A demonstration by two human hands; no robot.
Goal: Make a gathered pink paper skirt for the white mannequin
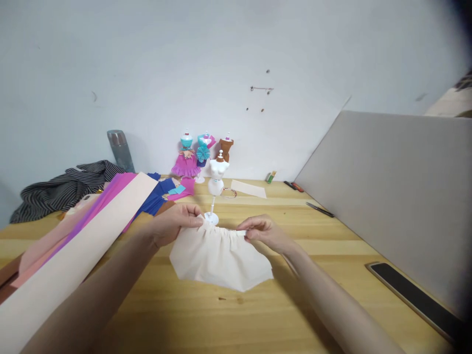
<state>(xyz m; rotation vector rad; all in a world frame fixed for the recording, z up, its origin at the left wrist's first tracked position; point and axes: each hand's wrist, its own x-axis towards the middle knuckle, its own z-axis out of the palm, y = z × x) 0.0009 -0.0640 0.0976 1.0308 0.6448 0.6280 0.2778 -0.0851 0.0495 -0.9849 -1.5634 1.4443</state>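
Note:
A cream gathered piece of fabric [220, 258] fans out like a small skirt on the wooden table [258, 314]. My left hand [173, 223] pinches its gathered top edge at the left end. My right hand [263, 231] pinches the same edge at the right end. Just behind the fabric stands a small white mannequin [217, 179] on a thin stand, bare of clothing.
Three dressed mini mannequins [201, 155] stand by the wall. Long strips of cream, pink and blue fabric [92, 231] lie at left, with a striped cloth [66, 189] and a grey bottle [120, 150]. A grey board [398, 196] leans at right, a phone [416, 297] below it; scissors [320, 210] lie nearby.

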